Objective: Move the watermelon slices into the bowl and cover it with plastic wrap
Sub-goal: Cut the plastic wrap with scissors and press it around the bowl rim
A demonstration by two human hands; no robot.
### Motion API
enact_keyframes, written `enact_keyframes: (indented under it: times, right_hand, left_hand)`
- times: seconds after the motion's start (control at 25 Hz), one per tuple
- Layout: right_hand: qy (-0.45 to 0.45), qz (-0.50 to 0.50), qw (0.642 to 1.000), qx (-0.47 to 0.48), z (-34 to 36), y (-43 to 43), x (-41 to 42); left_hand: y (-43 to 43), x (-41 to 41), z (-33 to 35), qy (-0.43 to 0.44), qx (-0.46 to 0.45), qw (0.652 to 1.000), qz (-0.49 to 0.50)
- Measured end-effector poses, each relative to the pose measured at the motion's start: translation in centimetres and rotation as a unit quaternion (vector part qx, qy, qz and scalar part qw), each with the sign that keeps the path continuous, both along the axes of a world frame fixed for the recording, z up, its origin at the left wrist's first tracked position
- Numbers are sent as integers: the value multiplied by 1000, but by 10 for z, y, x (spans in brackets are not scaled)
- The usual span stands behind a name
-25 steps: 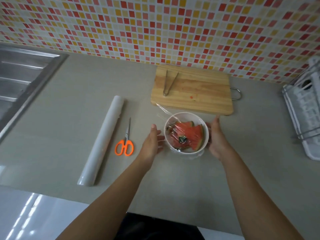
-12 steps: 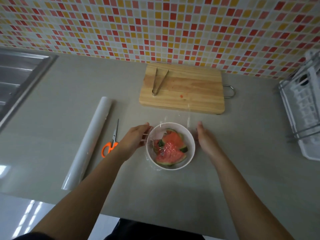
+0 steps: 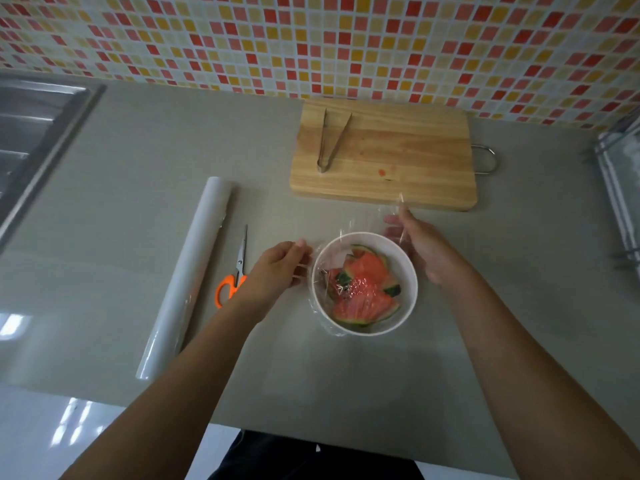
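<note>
A white bowl [image 3: 411, 284] stands on the grey counter and holds several watermelon slices [image 3: 363, 289]. A sheet of clear plastic wrap [image 3: 389, 216] lies crumpled over the bowl and sags onto the fruit. My left hand [image 3: 277, 270] is at the bowl's left side, with its curled fingers on the wrap's edge. At the bowl's far right rim, my right hand [image 3: 420, 245] pinches the wrap and lifts a corner of it above the rim.
A roll of plastic wrap [image 3: 187, 275] and orange-handled scissors [image 3: 231, 289] lie left of the bowl. Behind it is a wooden cutting board [image 3: 408, 157] with metal tongs [image 3: 330, 142]. There is a sink [image 3: 31, 133] at far left and a dish rack [image 3: 620, 188] at far right.
Both hands went from lying flat beside the bowl to taking the wrap's edges. The right hand rose to the far rim with a corner of film.
</note>
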State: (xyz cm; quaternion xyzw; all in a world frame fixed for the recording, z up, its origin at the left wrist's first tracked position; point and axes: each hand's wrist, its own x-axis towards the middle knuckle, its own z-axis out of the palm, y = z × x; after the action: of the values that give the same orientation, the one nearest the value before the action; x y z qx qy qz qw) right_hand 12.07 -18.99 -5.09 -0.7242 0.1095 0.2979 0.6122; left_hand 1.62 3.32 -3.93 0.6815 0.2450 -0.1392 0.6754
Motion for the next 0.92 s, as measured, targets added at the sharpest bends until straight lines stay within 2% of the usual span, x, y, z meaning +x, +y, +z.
enact_keyframes:
  times: [0.08,0.16,0.32,0.4,0.48,0.56,0.64,0.72,0.8,0.92]
  right_hand:
    - [20,74,997,-19,3,1,-4]
    - [6,100,995,-28,5,2,-4]
    - [4,1,999,48,0,5,-5]
    - [9,-28,997,76,-3,7,-8]
    - [11,-25,997,69,-5,7,-11]
    - [29,8,998,50,-1,6,-9]
    - [30,48,998,20,4,6,-9]
    - [-6,33,999,6,4,6,-10]
    - [-39,-19,999,14,3,10,-13]
    - [-58,-83,995,21,0,17,-19]
  left_hand:
    - [-5,3,3,2,5,998,-56]
    - [-8,7,6,-25,-7,998,-51]
    - [-2,4,3,-5,-161,984,73]
    - [1,-6,0,3,-168,974,151]
    - [1,-12,-2,9,-79,980,185]
    - [0,-9,-1,1,63,984,168]
    - [-1,3,5,-24,150,984,96]
    - [-6,13,10,-39,213,976,-5]
    - [-12,16,7,-63,261,962,-45]
    - [-12,18,3,-90,234,968,-32]
